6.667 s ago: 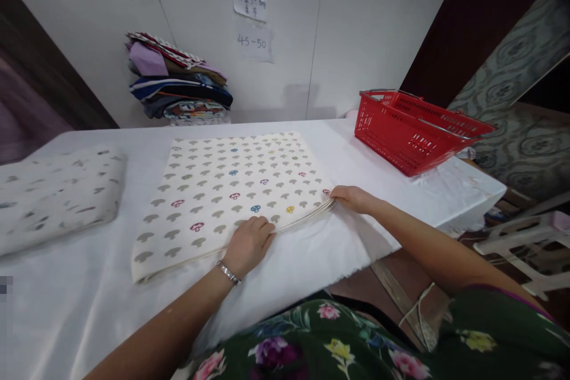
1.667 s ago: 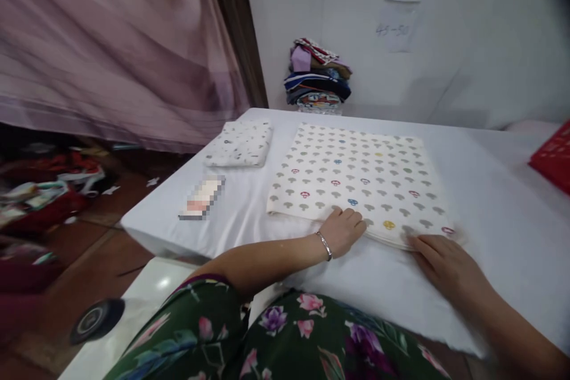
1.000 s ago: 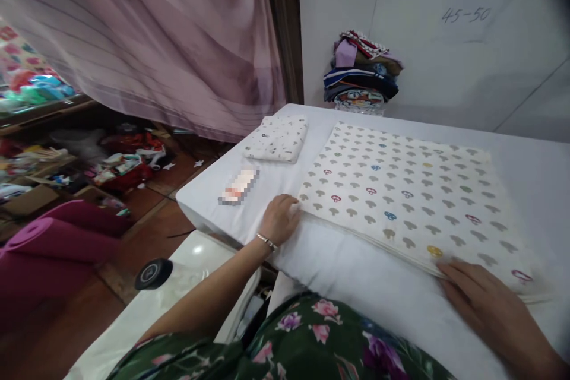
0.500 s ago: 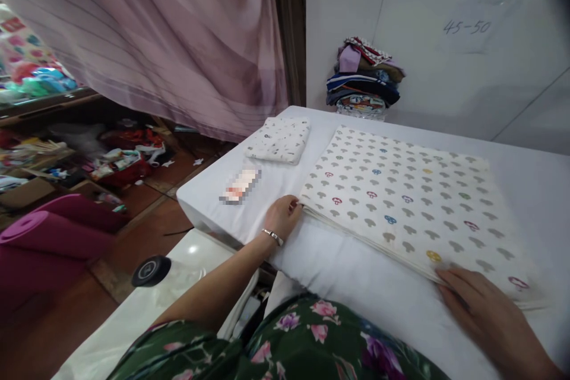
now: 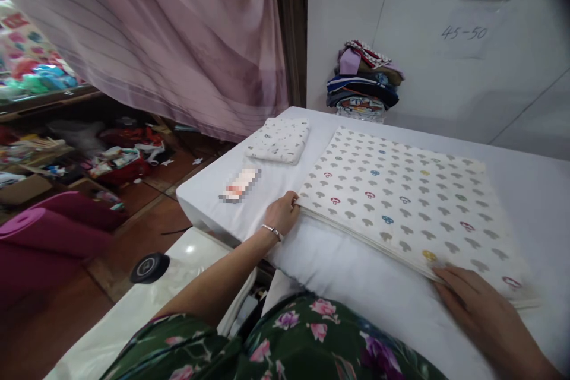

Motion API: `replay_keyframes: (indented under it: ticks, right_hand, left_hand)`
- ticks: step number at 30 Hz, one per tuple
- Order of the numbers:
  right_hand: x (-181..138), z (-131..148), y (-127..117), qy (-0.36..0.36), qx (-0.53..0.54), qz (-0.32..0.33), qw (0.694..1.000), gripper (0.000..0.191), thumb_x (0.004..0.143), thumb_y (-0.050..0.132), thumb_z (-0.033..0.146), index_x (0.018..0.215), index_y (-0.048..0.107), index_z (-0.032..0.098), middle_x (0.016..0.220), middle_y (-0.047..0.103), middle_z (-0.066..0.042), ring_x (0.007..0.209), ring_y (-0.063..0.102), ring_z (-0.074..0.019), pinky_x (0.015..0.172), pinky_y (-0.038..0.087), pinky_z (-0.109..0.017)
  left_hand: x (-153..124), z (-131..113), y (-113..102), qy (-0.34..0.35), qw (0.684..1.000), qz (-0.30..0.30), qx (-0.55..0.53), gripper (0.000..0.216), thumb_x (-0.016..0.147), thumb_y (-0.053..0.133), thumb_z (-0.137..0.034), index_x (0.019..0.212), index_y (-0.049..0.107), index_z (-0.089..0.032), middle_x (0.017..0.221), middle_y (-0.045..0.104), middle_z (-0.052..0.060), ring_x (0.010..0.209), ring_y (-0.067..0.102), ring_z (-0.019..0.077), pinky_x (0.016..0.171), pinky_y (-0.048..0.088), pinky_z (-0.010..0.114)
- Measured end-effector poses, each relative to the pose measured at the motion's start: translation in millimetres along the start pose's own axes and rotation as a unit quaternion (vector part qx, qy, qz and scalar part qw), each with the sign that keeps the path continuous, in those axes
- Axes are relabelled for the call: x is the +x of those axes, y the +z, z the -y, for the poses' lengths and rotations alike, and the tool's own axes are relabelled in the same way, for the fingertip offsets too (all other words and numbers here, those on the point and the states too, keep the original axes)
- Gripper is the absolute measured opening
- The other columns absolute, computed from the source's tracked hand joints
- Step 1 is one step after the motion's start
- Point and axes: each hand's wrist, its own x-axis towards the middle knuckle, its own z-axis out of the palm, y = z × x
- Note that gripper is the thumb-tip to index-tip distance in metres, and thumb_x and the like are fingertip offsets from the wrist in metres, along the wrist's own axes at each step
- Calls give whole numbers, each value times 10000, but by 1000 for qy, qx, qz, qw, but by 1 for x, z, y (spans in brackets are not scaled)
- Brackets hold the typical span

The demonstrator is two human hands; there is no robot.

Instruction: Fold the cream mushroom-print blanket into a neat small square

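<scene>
A folded white cloth printed with mushrooms [image 5: 392,196] lies flat in layers on the white-covered table [image 5: 320,267]. My left hand [image 5: 283,214], with a bracelet at the wrist, pinches the cloth's near left corner between thumb and fingers. Along the near edge, toward the right, my right hand [image 5: 476,297] grips the layered edge, its fingers on top and the thumb mostly hidden. A smaller folded white cloth with a fine print [image 5: 280,140] rests beyond my left hand. Between them is a small blurred-out object [image 5: 240,185].
A stack of folded clothes [image 5: 365,80] stands against the wall behind the table. A pink curtain [image 5: 214,41] hangs at the back left. On the left are a white surface with a black round object [image 5: 149,268], a pink roll [image 5: 57,225] and cluttered boxes.
The mushroom-print cloth and both hands shift very slightly left in view. Both hands keep their hold on the near edge.
</scene>
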Motion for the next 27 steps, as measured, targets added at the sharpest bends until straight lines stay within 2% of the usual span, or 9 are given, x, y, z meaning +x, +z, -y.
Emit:
replay_keyframes:
  ticks: [3, 5, 9, 14, 17, 19, 22, 25, 27]
  right_hand:
    - [2, -1, 2, -3, 22, 7, 1000, 337, 872, 431, 421, 1028, 630, 198, 1024, 616, -80, 925, 589, -220, 815, 486, -366]
    - [3, -2, 3, -6, 29, 16, 999, 329, 874, 435, 414, 1029, 624, 194, 1029, 612, -81, 929, 584, -221, 820, 484, -367]
    - [4, -3, 3, -3, 23, 25, 999, 330, 876, 435, 418, 1043, 615, 198, 1034, 608, -78, 932, 582, -221, 821, 484, -367]
    - [2, -4, 6, -12, 7, 19, 1000, 319, 880, 440, 406, 1040, 614, 192, 1025, 604, -84, 921, 583, -217, 808, 490, -362]
    - [2, -5, 7, -14, 10, 18, 1000, 318, 880, 446, 401, 1053, 604, 186, 1027, 601, -82, 924, 584, -213, 823, 489, -367]
    - [2, -5, 6, -14, 10, 23, 1000, 326, 881, 440, 405, 1054, 602, 181, 1029, 602, -88, 923, 587, -215, 820, 492, -368]
    - [4, -1, 3, -17, 2, 11, 1000, 322, 886, 428, 406, 1020, 618, 183, 1019, 608, -94, 901, 599, -213, 791, 506, -355]
    - [7, 5, 0, -54, 4, -18, 998, 282, 885, 442, 364, 998, 631, 188, 984, 622, -84, 871, 613, -197, 749, 520, -314]
    - [9, 8, 1, -80, 9, -31, 996, 257, 880, 456, 330, 992, 636, 185, 959, 632, -79, 858, 619, -186, 743, 522, -298]
  left_hand:
    - [-2, 8, -5, 16, 999, -2, 34, 201, 802, 438, -224, 982, 522, -248, 813, 635, 3, 761, 595, 181, 642, 380, 271]
    - [-1, 10, -7, 11, 1000, 11, 16, 167, 802, 448, -250, 947, 530, -247, 782, 630, -5, 724, 587, 171, 625, 379, 265]
    - [2, 11, -8, -13, 997, 32, -76, 124, 786, 487, -307, 871, 548, -239, 732, 622, -25, 670, 566, 140, 600, 392, 242]
    - [7, 15, 0, -55, 973, 17, -223, 123, 724, 540, -298, 813, 552, -213, 736, 617, -31, 647, 548, 112, 607, 420, 229]
    - [7, 13, 6, -69, 967, 8, -246, 150, 714, 552, -319, 808, 555, -202, 721, 607, -26, 648, 545, 113, 600, 421, 234]
    - [7, 9, 6, -73, 972, 0, -223, 154, 721, 552, -333, 802, 548, -202, 712, 603, -25, 650, 545, 115, 598, 414, 235]
    - [5, 4, 0, -61, 988, -24, -140, 91, 736, 513, -264, 812, 522, -216, 700, 596, -27, 644, 543, 126, 586, 389, 241]
    - [3, 7, -7, -35, 998, -56, -20, 120, 744, 468, -204, 857, 497, -229, 765, 609, -4, 705, 563, 165, 603, 369, 268]
    - [2, 11, -8, -31, 998, -43, 37, 131, 755, 455, -198, 879, 485, -228, 805, 615, 19, 747, 576, 191, 620, 366, 285]
